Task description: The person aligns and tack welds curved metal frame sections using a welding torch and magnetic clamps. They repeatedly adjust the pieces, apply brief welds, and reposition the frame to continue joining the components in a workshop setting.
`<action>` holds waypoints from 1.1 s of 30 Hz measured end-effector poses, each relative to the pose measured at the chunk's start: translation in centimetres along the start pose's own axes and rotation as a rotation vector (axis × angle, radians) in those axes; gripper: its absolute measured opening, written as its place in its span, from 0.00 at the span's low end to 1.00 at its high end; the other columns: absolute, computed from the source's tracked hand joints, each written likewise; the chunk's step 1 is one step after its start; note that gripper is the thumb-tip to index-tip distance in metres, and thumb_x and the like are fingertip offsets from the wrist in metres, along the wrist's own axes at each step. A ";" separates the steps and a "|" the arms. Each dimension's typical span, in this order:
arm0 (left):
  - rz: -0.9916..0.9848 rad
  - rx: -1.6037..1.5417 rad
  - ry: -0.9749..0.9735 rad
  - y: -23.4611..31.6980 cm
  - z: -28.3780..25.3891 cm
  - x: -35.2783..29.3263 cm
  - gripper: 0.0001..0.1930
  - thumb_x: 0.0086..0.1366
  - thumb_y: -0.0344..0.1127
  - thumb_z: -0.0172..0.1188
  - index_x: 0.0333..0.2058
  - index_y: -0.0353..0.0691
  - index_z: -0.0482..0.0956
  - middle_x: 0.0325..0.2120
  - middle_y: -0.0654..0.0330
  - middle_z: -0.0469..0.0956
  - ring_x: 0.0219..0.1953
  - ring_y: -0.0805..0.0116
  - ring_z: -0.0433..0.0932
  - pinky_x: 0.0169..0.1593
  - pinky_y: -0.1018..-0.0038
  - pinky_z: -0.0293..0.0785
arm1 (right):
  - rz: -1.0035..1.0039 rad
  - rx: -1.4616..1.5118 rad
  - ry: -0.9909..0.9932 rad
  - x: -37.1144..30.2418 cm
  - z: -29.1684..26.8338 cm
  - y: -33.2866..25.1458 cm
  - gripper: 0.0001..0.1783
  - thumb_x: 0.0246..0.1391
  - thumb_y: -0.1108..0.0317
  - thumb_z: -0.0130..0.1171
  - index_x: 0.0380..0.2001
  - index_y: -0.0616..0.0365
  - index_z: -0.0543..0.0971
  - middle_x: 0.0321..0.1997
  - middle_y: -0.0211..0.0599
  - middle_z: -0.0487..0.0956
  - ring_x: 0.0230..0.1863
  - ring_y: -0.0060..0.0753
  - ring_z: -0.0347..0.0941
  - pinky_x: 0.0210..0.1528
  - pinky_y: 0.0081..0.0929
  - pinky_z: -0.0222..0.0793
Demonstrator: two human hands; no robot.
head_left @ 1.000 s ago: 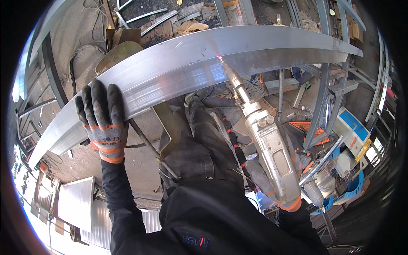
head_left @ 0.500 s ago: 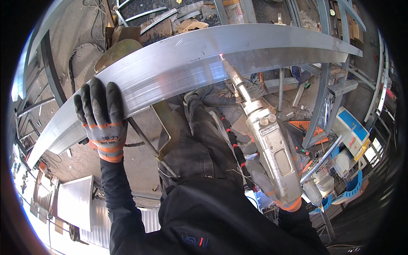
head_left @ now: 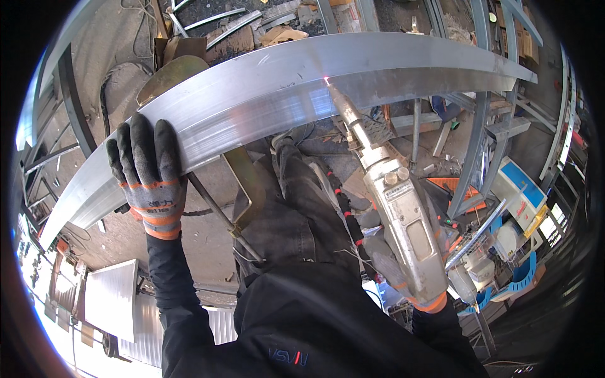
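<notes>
A long silvery aluminium profile (head_left: 252, 120), bent by the lens, stretches across in front of me. My left hand (head_left: 150, 164), in a grey and orange work glove, lies on its left part with the fingers stretched out. The thumb is mostly hidden. My right hand (head_left: 389, 259), in a matching glove and partly covered by the tool, is closed round a metal handheld laser welding gun (head_left: 403, 217). The gun slants up and left. Its narrow nozzle (head_left: 340, 101) meets the profile near the lengthwise fold, where a small red spot of light glows.
A curved brass-coloured bracket (head_left: 249, 189) on a rod stands below the profile. Steel frame posts (head_left: 474, 148) rise at the right, beside an orange tray (head_left: 455, 190) and a white-and-blue box (head_left: 522, 186). Cardboard and metal offcuts (head_left: 233, 34) lie beyond. White panels (head_left: 113, 293) are at lower left.
My left hand and the profile's left part have shifted very slightly to the left. The gun's nozzle and the red spot have crept slightly up and left.
</notes>
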State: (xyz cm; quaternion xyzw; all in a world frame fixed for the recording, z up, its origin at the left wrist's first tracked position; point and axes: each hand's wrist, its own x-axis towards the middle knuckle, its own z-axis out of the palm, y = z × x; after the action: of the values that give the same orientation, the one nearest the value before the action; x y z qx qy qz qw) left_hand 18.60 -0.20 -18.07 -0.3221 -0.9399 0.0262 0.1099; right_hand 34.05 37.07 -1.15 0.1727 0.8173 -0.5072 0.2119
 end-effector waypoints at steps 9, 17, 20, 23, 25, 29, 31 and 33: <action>-0.033 -0.045 0.035 0.1 0.4 -0.1 0.32 0.65 0.35 0.68 0.70 0.48 0.83 0.72 0.40 0.78 0.75 0.32 0.76 0.80 0.31 0.64 | 0.020 0.032 -0.032 -0.3 0.1 0.8 0.50 0.68 0.77 0.72 0.88 0.53 0.61 0.70 0.42 0.85 0.60 0.27 0.88 0.60 0.28 0.88; -0.040 -0.058 0.029 0.2 0.3 -0.2 0.34 0.64 0.35 0.69 0.71 0.49 0.82 0.73 0.40 0.77 0.75 0.33 0.75 0.80 0.31 0.63 | 0.498 0.803 0.149 -0.6 0.7 -0.2 0.54 0.59 0.84 0.76 0.86 0.56 0.65 0.65 0.38 0.89 0.57 0.24 0.88 0.58 0.24 0.86; -0.042 -0.054 0.019 0.2 0.3 -0.2 0.34 0.64 0.35 0.69 0.71 0.49 0.82 0.73 0.40 0.77 0.75 0.32 0.75 0.81 0.31 0.63 | 0.091 0.121 0.016 0.0 0.2 0.0 0.53 0.60 0.83 0.76 0.86 0.56 0.66 0.60 0.35 0.90 0.55 0.23 0.88 0.57 0.25 0.87; -0.039 -0.047 0.017 0.1 0.4 -0.3 0.34 0.64 0.35 0.69 0.71 0.48 0.82 0.73 0.40 0.77 0.76 0.32 0.75 0.81 0.31 0.63 | 0.041 0.061 0.018 0.0 0.1 0.3 0.53 0.61 0.81 0.76 0.86 0.55 0.66 0.60 0.35 0.90 0.55 0.23 0.88 0.56 0.25 0.88; -0.038 -0.049 0.020 0.1 0.4 -0.3 0.34 0.64 0.35 0.69 0.71 0.48 0.82 0.73 0.40 0.77 0.76 0.32 0.75 0.81 0.32 0.63 | 0.175 0.313 0.019 -0.5 0.4 0.4 0.51 0.64 0.79 0.74 0.87 0.54 0.64 0.62 0.38 0.89 0.57 0.25 0.88 0.56 0.28 0.89; -0.036 -0.055 0.030 0.1 0.4 -0.3 0.34 0.64 0.34 0.69 0.72 0.48 0.82 0.73 0.40 0.77 0.76 0.32 0.75 0.81 0.32 0.62 | 0.468 0.897 0.013 -1.6 0.4 0.9 0.49 0.71 0.70 0.71 0.89 0.50 0.60 0.69 0.45 0.84 0.62 0.32 0.87 0.60 0.36 0.91; -0.036 -0.056 0.035 0.1 0.5 -0.2 0.34 0.64 0.34 0.70 0.72 0.48 0.82 0.73 0.40 0.77 0.76 0.32 0.75 0.81 0.32 0.62 | 0.457 0.887 -0.026 -2.0 0.3 1.4 0.47 0.75 0.63 0.68 0.89 0.48 0.58 0.73 0.49 0.82 0.66 0.38 0.86 0.65 0.42 0.89; -0.036 -0.057 0.042 0.1 0.5 -0.2 0.34 0.64 0.34 0.70 0.72 0.48 0.82 0.73 0.40 0.77 0.76 0.32 0.75 0.81 0.32 0.63 | 0.503 1.399 -0.015 -2.2 0.2 2.0 0.45 0.78 0.57 0.64 0.90 0.45 0.57 0.76 0.52 0.79 0.69 0.42 0.85 0.70 0.46 0.87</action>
State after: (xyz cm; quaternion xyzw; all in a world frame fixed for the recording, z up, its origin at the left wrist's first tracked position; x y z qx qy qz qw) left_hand 18.72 -0.25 -18.62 -0.3084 -0.9435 -0.0092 0.1211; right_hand 36.90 37.60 -1.57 0.4456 0.2379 -0.8466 0.1677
